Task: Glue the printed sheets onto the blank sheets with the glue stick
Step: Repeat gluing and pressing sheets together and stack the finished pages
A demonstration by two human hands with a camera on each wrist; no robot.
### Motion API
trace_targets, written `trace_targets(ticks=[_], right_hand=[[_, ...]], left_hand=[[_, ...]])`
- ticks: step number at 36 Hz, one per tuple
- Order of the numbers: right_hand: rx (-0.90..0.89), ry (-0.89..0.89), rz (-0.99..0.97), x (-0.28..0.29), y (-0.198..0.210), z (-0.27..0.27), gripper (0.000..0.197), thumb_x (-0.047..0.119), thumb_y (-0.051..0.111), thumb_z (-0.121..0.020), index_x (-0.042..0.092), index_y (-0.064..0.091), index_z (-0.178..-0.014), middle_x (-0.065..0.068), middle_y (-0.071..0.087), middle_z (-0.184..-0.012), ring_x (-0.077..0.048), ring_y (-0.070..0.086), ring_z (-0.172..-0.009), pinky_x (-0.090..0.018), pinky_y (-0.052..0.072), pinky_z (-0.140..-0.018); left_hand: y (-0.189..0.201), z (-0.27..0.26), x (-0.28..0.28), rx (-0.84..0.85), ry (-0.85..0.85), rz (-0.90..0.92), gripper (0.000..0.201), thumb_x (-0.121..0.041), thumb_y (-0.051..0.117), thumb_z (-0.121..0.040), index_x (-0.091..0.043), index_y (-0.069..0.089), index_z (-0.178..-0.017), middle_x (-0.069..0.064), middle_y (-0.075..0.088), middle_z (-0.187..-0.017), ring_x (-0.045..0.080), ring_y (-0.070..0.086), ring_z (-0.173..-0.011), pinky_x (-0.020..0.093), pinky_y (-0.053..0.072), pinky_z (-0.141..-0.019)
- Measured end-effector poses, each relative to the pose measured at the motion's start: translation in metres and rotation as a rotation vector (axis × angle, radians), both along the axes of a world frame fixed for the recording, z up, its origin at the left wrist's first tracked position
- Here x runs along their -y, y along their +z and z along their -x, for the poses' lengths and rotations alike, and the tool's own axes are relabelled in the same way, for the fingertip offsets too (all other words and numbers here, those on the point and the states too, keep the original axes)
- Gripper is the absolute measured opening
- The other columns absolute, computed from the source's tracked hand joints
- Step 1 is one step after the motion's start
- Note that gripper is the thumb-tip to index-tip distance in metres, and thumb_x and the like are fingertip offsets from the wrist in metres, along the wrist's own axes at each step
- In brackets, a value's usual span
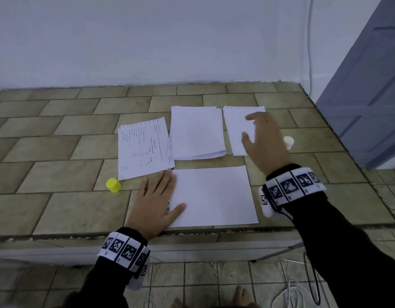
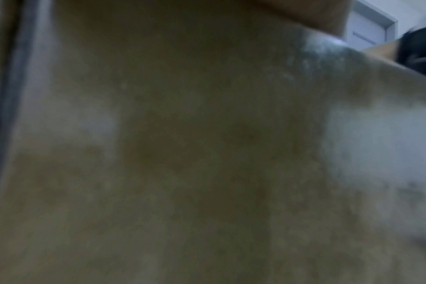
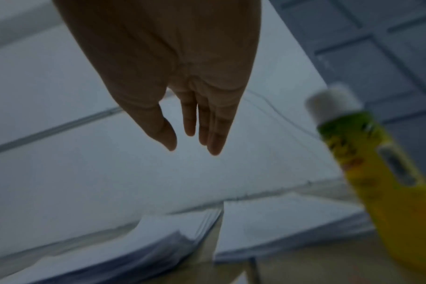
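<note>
Head view: left hand (image 1: 155,204) flat, fingers straight, pressing left edge of blank sheet (image 1: 214,196) on tiled table (image 1: 59,165); holding nothing. Right hand (image 1: 262,138) spread loose above small white stack (image 1: 235,130), gripping nothing; contact with paper unclear. Just right of that hand, upright glue stick (image 1: 288,142), uncapped, seen yellow-bodied in right wrist view (image 3: 387,182). Left of right hand, thicker blank stack (image 1: 196,132); further left, printed sheets (image 1: 143,147). Yellow cap (image 1: 113,185) left of left hand, apart. Left wrist view blurred, probably table surface only.
</note>
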State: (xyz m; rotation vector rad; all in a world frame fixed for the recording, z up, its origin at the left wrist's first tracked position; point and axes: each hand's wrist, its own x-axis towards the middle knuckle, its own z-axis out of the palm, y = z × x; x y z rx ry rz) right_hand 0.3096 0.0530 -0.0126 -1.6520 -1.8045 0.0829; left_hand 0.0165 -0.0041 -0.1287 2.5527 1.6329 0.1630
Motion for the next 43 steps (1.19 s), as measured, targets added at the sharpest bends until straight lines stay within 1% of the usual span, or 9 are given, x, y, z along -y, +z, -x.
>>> trace_targets(ticks=[5, 9, 13, 19, 24, 29, 33, 37, 43], right_hand=[[0.065, -0.045, 0.434, -0.038, -0.025, 0.013, 0.041, 0.009, 0.052, -0.094, 0.002, 0.04, -0.133, -0.016, 0.047, -0.132, -0.031, 0.048, -0.12, -0.033, 0.038, -0.093], [0.218, -0.222, 0.591, -0.057, -0.043, 0.013, 0.033, 0.013, 0.05, -0.097, -0.001, 0.041, -0.126, -0.02, 0.045, -0.132, -0.035, 0.046, -0.122, -0.038, 0.04, -0.098], [0.281, -0.28, 0.706, -0.066, -0.052, 0.009, 0.033, 0.02, 0.055, -0.096, 0.001, 0.047, -0.121, -0.02, 0.049, -0.13, -0.035, 0.048, -0.12, -0.04, 0.043, -0.096], [0.33, -0.282, 0.716, -0.073, -0.05, 0.001, 0.032, 0.026, 0.065, -0.091, 0.002, 0.057, -0.11, -0.017, 0.054, -0.121, -0.033, 0.049, -0.116, -0.039, 0.044, -0.09], [0.356, -0.3, 0.648, -0.074, -0.051, -0.004, 0.023, 0.016, 0.056, -0.095, 0.003, 0.058, -0.114, -0.017, 0.054, -0.12, -0.033, 0.052, -0.113, -0.04, 0.046, -0.092], [0.304, -0.291, 0.693, -0.074, -0.052, -0.003, 0.045, 0.035, 0.065, -0.09, 0.004, 0.051, -0.119, -0.016, 0.047, -0.126, -0.033, 0.044, -0.121, -0.043, 0.042, -0.096], [0.31, -0.276, 0.703, -0.074, -0.054, -0.004, 0.052, 0.042, 0.066, -0.088, 0.003, 0.05, -0.119, -0.016, 0.045, -0.126, -0.032, 0.043, -0.12, -0.041, 0.041, -0.095], [0.288, -0.27, 0.699, -0.075, -0.052, -0.006, 0.051, 0.038, 0.07, -0.087, 0.004, 0.053, -0.121, -0.015, 0.045, -0.126, -0.031, 0.045, -0.119, -0.039, 0.042, -0.092], [0.274, -0.27, 0.676, -0.077, -0.05, -0.005, 0.046, 0.031, 0.068, -0.089, 0.009, 0.054, -0.127, -0.015, 0.048, -0.129, -0.033, 0.048, -0.12, -0.043, 0.042, -0.098]], left_hand=[[0.0, -0.002, 0.0, 0.021, 0.001, 0.014, 0.077, -0.062, 0.013, -0.096, -0.016, 0.015, -0.157, -0.001, 0.007, -0.165, 0.012, 0.0, -0.152, 0.043, -0.002, -0.121], [0.005, -0.003, 0.001, 0.042, 0.02, 0.048, 0.077, -0.061, 0.005, -0.092, -0.02, 0.002, -0.157, -0.006, -0.01, -0.163, 0.009, -0.01, -0.151, 0.039, -0.009, -0.121], [0.001, -0.001, 0.0, 0.092, 0.018, 0.043, 0.072, -0.058, 0.011, -0.096, -0.021, 0.003, -0.157, -0.006, -0.009, -0.164, 0.009, -0.006, -0.151, 0.042, -0.004, -0.122], [0.0, -0.001, 0.0, 0.086, 0.024, 0.055, 0.071, -0.059, 0.008, -0.095, -0.025, 0.0, -0.156, -0.007, -0.01, -0.164, 0.008, -0.008, -0.151, 0.043, -0.003, -0.123], [0.002, -0.001, 0.0, 0.075, 0.028, 0.065, 0.07, -0.059, 0.006, -0.093, -0.027, -0.002, -0.155, -0.007, -0.011, -0.163, 0.008, -0.009, -0.151, 0.043, -0.004, -0.123], [0.004, -0.002, 0.0, 0.074, 0.03, 0.066, 0.072, -0.06, 0.005, -0.093, -0.027, 0.0, -0.156, -0.007, -0.01, -0.163, 0.009, -0.008, -0.151, 0.042, -0.004, -0.123], [0.004, -0.002, 0.0, 0.067, 0.026, 0.057, 0.072, -0.059, 0.006, -0.093, -0.026, 0.0, -0.156, -0.006, -0.007, -0.164, 0.009, -0.008, -0.151, 0.043, -0.004, -0.123], [0.001, -0.001, 0.001, 0.08, 0.018, 0.04, 0.072, -0.058, 0.01, -0.094, -0.024, 0.007, -0.157, -0.005, -0.002, -0.164, 0.01, -0.004, -0.152, 0.042, -0.004, -0.122], [-0.001, -0.001, 0.001, 0.079, 0.017, 0.025, 0.071, -0.058, 0.012, -0.095, -0.023, 0.008, -0.157, -0.004, 0.0, -0.164, 0.011, -0.002, -0.152, 0.042, -0.004, -0.122]])
